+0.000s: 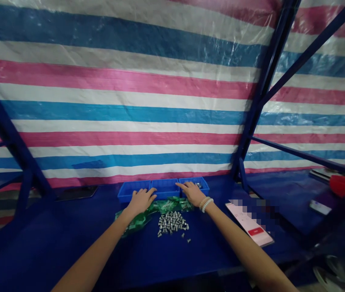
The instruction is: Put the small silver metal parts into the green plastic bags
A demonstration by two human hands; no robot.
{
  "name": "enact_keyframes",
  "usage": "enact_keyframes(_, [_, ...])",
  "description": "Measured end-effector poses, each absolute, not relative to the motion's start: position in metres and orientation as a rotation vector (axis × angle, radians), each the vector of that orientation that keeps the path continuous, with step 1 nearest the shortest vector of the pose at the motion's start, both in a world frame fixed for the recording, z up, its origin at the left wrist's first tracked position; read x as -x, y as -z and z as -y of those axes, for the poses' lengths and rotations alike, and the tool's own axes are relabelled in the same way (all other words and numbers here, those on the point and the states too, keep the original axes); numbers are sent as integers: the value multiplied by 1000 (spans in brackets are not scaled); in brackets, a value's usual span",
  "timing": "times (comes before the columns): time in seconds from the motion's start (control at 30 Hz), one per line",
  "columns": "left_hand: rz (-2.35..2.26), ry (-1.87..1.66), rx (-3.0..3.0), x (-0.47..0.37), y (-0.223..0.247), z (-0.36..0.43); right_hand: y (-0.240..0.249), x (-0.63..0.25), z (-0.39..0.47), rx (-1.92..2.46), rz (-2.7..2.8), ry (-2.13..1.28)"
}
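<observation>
Three blue plastic bins stand side by side at the back of the blue table: a left bin (124, 197), a middle bin (164, 187) and a right bin (205, 187). Some small metal pieces show inside the right one. My left hand (142, 200) rests at the front of the left bin, fingers apart and holding nothing visible. Over the front of the right bin lies my right hand (193, 194), also with spread fingers. Crumpled green plastic bags (166, 205) lie between and below my hands. Nearer to me is a loose pile of small metal screws (172, 222).
A phone with a pink screen (245, 221) lies right of my right forearm. A dark flat device (78, 193) sits at the back left. Blue metal frame posts (256, 101) rise on both sides before a striped tarp (130, 93). Further right is a red object (343, 185).
</observation>
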State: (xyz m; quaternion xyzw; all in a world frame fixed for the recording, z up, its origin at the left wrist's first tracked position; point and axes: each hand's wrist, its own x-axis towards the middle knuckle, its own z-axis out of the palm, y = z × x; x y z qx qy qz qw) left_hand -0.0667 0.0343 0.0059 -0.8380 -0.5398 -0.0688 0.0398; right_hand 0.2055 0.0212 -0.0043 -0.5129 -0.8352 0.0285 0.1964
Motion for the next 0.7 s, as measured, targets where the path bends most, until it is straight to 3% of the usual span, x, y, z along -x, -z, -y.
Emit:
enact_keyframes(0.17, [1651,343,2543,86,-15,-26,-7,-208,37,1219,2309,-150])
enact_keyframes(0.27, [1666,419,2507,107,-13,-25,6,-208,79,1003,2336,-453])
enact_keyframes(0.37, [1670,462,2501,123,-6,-26,26,-208,103,1058,2270,-592])
enact_keyframes(0.53, [1642,554,2520,129,3,-25,43,-208,107,1058,2138,-654])
enact_keyframes(0.7, [1622,702,2486,111,-6,-22,18,-209,76,1031,1931,-650])
